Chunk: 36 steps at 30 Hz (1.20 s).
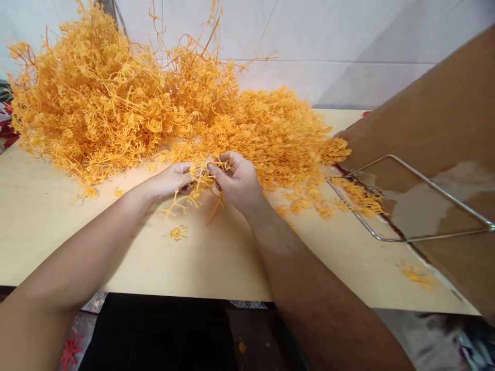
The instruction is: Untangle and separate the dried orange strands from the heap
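Between my two hands is an orange plastic branching sprig [201,178], with thin forked stems hanging below it. My left hand [174,181] grips the sprig from the left, its fingertips partly hidden behind the stems. On the other side my right hand [242,183] pinches it between thumb and fingers. Right behind the hands rises a big heap of the same orange plastic sprigs [112,103]. A small loose orange piece [178,233] lies on the table below my hands.
The pale wooden table [216,268] runs up to a tiled wall [301,41]. At the right, a bent metal wire frame [436,183] leans by a large brown panel [433,113]. Another orange piece [416,275] lies near the front right edge. A red star-shaped piece [71,350] is below the table.
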Available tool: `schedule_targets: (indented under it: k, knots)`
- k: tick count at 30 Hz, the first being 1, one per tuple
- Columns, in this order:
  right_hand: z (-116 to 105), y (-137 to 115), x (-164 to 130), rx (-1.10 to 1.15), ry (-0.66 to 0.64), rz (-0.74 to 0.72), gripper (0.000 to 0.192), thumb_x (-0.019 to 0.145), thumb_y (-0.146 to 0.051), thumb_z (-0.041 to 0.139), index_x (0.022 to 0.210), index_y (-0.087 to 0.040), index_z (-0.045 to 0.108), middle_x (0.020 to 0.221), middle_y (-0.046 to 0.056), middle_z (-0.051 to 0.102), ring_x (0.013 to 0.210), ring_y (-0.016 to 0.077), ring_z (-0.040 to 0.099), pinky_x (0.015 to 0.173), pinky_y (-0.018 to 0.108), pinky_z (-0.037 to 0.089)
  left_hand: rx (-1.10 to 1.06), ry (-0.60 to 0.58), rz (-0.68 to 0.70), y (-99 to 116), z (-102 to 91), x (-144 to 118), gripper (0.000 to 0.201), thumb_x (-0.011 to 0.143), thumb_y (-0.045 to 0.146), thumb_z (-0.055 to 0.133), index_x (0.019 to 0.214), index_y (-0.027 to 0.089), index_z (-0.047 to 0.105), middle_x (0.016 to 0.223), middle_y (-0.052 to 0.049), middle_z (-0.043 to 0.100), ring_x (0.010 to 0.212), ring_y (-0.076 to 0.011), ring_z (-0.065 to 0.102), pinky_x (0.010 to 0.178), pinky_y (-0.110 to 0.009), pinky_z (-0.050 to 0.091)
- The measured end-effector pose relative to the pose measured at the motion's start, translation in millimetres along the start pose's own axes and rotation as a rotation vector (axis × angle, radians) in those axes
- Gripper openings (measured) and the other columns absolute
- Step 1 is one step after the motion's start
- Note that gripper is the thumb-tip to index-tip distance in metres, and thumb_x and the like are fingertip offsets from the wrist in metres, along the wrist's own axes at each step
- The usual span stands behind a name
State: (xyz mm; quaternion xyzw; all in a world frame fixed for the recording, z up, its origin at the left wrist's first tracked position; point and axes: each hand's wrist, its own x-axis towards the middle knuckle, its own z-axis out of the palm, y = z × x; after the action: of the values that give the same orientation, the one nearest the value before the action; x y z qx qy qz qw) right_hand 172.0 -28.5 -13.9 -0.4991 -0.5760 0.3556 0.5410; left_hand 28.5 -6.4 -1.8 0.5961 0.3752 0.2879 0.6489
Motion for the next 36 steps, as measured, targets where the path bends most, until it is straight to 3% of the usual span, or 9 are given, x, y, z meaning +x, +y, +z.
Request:
schedule_targets:
  k: [4,7,9,13,18,24,29,32,36]
  knots:
    - [0,3,1,0.035,0.020,0.021,0.013,0.073,-0.019,0.056,0.068,-0.018,0.044,0.059,-0.004,0.045,0.053,0.0067,0.041,0.050,0.022,0.033,0.010,-0.021,-0.001,2,1.8,-1,0.019,0.067,0.026,0.065,0.069,0.014,0.050,0.053,0.007,0.043,0.047,-0.0020,0.036,0.048,-0.017,0.027]
    - [-1,8,2,0.038,0.026,0.010,0.015,0.073,-0.022,0.057,0.070,-0.019,0.043,0.063,-0.003,0.048,0.055,0.0073,0.043,0.049,0.021,0.035,0.024,0.054,0.021,2,2.4,2,0.005,0.071,0.013,0.057,0.070,0.014,0.052,0.052,0.007,0.043,0.047,-0.0023,0.036,0.051,-0.018,0.029]
    - [-2,9,3,0.038,0.028,0.028,0.018,0.073,-0.027,0.059,0.071,-0.020,0.042,0.064,-0.002,0.051,0.050,0.0065,0.043,0.046,0.021,0.034,0.019,0.125,0.042,1,2.6,4,0.007,0.072,0.007,0.054,0.069,0.014,0.052,0.052,0.007,0.043,0.046,-0.0022,0.036,0.050,-0.018,0.028]
    - [-2,3,1,0.079,0.004,0.076,0.029,0.071,-0.038,0.062,0.073,-0.021,0.039,0.064,-0.003,0.056,0.040,0.0038,0.039,0.041,0.021,0.032,-0.023,0.256,0.060,0,2.3,9,0.009,0.077,0.015,0.055,0.069,0.015,0.050,0.050,0.007,0.041,0.043,-0.0027,0.033,0.047,-0.018,0.026]
    - [0,-7,-4,0.177,-0.055,0.064,0.040,0.065,-0.047,0.066,0.075,-0.021,0.037,0.062,-0.005,0.056,0.039,0.0032,0.041,0.041,0.020,0.033,-0.128,0.361,0.135,-5,1.7,14,0.013,0.084,0.018,0.046,0.072,0.015,0.049,0.052,0.005,0.039,0.048,-0.0051,0.038,0.056,-0.020,0.034]
    - [-1,-13,-8,0.188,-0.211,0.170,0.048,0.056,-0.053,0.071,0.072,-0.019,0.041,0.053,-0.009,0.042,0.040,0.0025,0.035,0.039,0.020,0.028,-0.125,0.356,0.086,-6,7.8,15,0.012,0.084,0.017,0.045,0.073,0.017,0.046,0.049,0.006,0.038,0.045,-0.0053,0.036,0.054,-0.021,0.034]
    - [2,-15,-8,0.052,-0.250,0.183,0.036,0.059,-0.041,0.072,0.068,-0.015,0.049,0.052,-0.008,0.039,0.046,0.0030,0.035,0.043,0.020,0.026,-0.088,0.331,0.118,-7,14.5,10,0.013,0.075,0.007,0.052,0.071,0.016,0.044,0.059,0.005,0.049,0.054,-0.0051,0.046,0.057,-0.019,0.035]
    - [4,-18,-10,0.090,-0.279,0.150,0.029,0.064,-0.039,0.069,0.068,-0.014,0.053,0.052,-0.007,0.040,0.048,0.0042,0.038,0.046,0.020,0.029,-0.097,0.293,0.184,-9,15.6,9,0.019,0.067,0.000,0.054,0.072,0.016,0.045,0.065,0.006,0.053,0.061,-0.0054,0.050,0.060,-0.019,0.037]
    - [7,-17,-12,0.167,-0.317,0.151,0.028,0.062,-0.037,0.070,0.064,-0.015,0.053,0.055,-0.004,0.048,0.053,0.0063,0.046,0.051,0.021,0.036,-0.133,0.232,0.187,-11,12.9,10,0.019,0.064,0.001,0.055,0.066,0.015,0.043,0.059,0.007,0.050,0.056,-0.0042,0.046,0.057,-0.018,0.035]
